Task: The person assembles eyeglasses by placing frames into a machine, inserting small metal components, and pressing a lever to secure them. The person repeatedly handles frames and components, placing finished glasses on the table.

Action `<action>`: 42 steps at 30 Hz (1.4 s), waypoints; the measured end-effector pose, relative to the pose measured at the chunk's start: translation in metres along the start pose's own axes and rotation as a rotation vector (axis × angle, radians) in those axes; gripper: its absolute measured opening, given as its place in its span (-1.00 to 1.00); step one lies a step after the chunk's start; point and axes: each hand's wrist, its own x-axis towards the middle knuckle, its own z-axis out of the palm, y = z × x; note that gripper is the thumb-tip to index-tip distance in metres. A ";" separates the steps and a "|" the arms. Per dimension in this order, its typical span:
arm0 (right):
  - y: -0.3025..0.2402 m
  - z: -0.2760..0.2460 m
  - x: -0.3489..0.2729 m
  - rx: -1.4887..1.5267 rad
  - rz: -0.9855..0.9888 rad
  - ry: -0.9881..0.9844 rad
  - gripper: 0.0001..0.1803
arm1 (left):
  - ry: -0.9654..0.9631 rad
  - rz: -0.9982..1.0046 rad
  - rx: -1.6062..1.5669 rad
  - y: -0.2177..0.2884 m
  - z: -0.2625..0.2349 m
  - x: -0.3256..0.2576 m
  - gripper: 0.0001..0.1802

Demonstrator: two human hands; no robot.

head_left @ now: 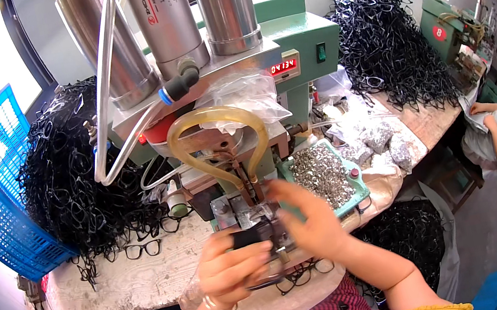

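Blocked just ahead of the fingers [241, 268] by hose [261, 130] and press [288, 37], on their right by tray [360, 192]. Open to their left over table [145, 282], up to frames [69, 185].

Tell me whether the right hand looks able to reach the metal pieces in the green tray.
Probably yes: the right hand is close to the green tray, whose open top leaves the metal pieces exposed; nothing visibly blocks it.
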 end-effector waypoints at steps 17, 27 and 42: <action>0.073 0.128 -0.147 -0.263 0.131 -0.825 -0.66 | -0.197 0.013 0.222 0.009 0.000 -0.023 -0.74; 0.125 0.243 -0.201 -0.395 -0.038 -0.700 -0.73 | 0.471 -0.692 0.416 -0.014 -0.112 -0.106 -0.80; 0.069 -0.084 -0.070 0.269 0.421 0.318 -0.88 | -0.163 -0.949 0.938 -0.137 -0.126 -0.204 -0.75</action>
